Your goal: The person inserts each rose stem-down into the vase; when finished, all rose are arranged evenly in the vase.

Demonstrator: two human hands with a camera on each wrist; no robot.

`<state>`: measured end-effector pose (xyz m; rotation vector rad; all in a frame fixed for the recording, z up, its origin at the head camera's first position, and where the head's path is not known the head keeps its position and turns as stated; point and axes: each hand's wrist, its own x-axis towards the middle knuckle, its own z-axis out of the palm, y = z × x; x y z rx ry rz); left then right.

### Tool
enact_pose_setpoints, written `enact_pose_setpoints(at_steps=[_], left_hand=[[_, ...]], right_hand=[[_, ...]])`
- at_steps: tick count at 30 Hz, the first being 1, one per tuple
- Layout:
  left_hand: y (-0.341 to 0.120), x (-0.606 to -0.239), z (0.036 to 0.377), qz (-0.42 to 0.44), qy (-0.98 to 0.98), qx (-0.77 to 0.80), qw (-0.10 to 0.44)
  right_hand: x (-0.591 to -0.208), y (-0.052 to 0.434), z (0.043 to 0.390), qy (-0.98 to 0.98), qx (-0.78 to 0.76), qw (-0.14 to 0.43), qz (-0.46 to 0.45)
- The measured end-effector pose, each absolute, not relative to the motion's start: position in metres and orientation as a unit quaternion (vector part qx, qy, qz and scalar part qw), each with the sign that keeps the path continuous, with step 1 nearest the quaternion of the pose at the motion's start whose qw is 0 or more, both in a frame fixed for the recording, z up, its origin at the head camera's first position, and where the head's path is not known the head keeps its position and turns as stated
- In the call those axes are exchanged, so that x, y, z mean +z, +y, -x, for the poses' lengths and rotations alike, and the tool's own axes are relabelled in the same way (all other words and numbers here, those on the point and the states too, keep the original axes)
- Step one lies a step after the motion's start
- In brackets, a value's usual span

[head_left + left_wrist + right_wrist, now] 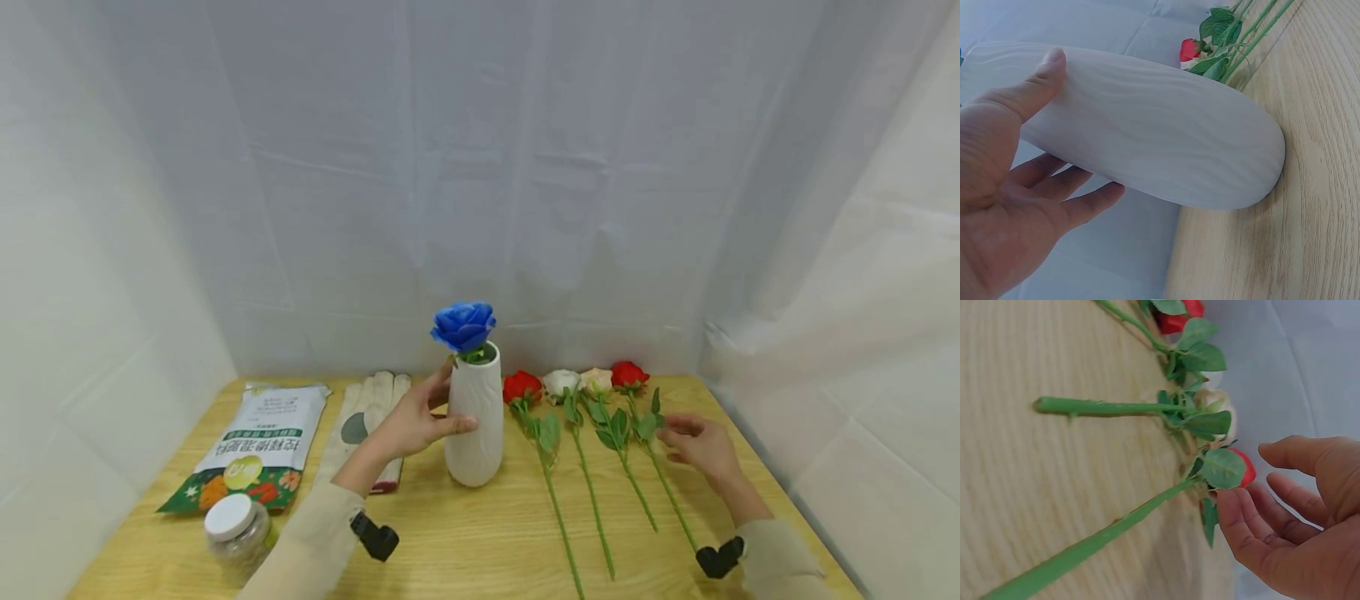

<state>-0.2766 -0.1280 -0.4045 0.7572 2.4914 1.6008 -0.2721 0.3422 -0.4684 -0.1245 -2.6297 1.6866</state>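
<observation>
1. Biggest worry, I'd say, is the vase (474,433) tipping: it's tall, with a blue flower (463,327) up top, and a bumped wrist could knock it. It stands on the back half of the tabletop (435,550), about midway between the left and right edges.
2. The right-hand red rose (645,427) lies near the right edge, bloom by the back edge. Grab it by a leaf and that might tear or slip; a sloppy sweep could drag the cream rose (597,381) beside it too (those leaves sit awfully close).
3. Left hand (416,421): thumb on the vase's near side, fingers around the far side, so it's gripping it.
4. Right hand (701,446): fingers loosely bent, thumb well apart, nothing grasped. Fingertips are at the rose's leaves; can't tell if they're touching.
</observation>
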Motion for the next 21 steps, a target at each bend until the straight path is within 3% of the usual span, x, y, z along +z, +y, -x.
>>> enact_pose_setpoints(at_steps=[21], left_hand=[[-0.128, -0.404, 0.277, -0.252, 0.815, 0.520, 0.044]], right_hand=[[-0.488, 0.335, 0.274, -0.882, 0.469, 0.006, 0.051]])
